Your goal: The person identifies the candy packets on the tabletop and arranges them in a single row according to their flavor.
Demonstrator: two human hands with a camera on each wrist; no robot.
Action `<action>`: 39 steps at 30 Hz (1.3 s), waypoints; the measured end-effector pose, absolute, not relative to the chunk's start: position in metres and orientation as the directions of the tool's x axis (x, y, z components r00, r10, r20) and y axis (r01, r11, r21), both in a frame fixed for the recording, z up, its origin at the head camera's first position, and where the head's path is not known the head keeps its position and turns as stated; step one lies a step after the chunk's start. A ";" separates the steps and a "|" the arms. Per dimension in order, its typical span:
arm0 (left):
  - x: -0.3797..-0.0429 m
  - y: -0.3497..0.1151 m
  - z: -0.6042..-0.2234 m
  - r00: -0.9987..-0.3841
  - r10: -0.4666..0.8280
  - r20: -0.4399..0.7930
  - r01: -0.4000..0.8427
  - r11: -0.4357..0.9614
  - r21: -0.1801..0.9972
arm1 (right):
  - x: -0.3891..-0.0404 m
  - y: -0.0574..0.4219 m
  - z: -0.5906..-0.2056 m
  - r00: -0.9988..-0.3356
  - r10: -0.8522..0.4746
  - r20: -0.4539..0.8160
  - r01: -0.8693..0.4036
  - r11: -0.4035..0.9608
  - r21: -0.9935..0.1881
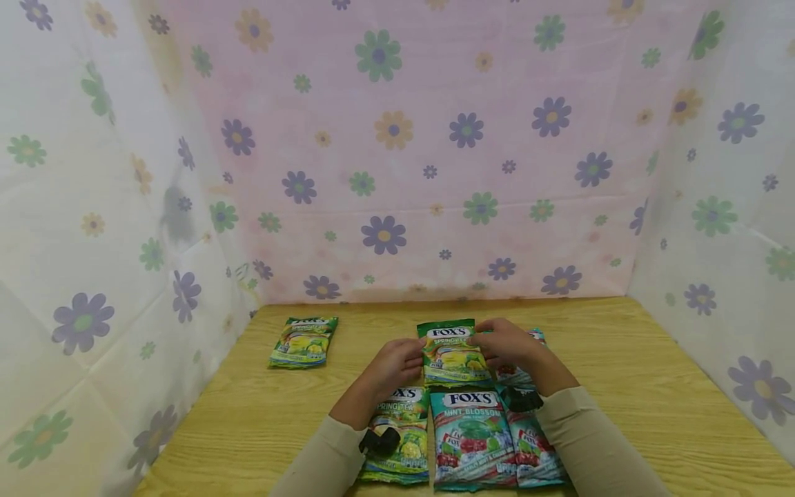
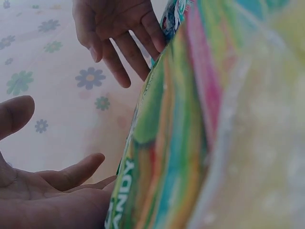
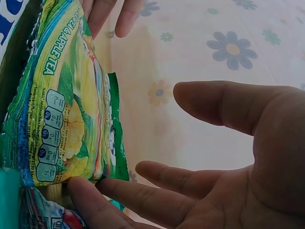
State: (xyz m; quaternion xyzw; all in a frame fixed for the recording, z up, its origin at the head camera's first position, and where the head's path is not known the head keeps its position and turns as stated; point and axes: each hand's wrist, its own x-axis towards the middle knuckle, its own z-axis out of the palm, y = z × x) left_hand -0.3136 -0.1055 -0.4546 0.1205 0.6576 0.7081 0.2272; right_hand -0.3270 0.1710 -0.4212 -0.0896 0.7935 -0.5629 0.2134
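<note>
A green and yellow Fox's Spring Tea candy bag [image 1: 455, 359] lies in the middle between both hands. At its left edge is my left hand [image 1: 393, 369], its thumb apart and its fingers fairly straight. My right hand [image 1: 512, 345] is at the bag's right edge; in the right wrist view its fingertips [image 3: 86, 193] reach the bag's side while the thumb stands away. In front of that bag lie another Spring Tea bag [image 1: 397, 442] and a teal Mint Blossom bag [image 1: 473, 438]. A second Mint Blossom bag [image 1: 539, 449] lies beside it, partly covered by my right wrist.
One more Spring Tea bag [image 1: 303, 342] lies apart at the back left of the wooden table [image 1: 236, 428]. Behind the right hand, another teal and red bag [image 1: 514, 375] is partly hidden. Flowered cloth [image 1: 428, 138] hangs around the table's back and sides.
</note>
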 end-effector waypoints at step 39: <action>-0.313 -0.104 -0.449 -0.910 0.406 -0.083 -0.109 -0.040 0.993 | -0.325 0.169 -0.414 -0.925 -0.325 -0.197 0.082 0.336 -0.938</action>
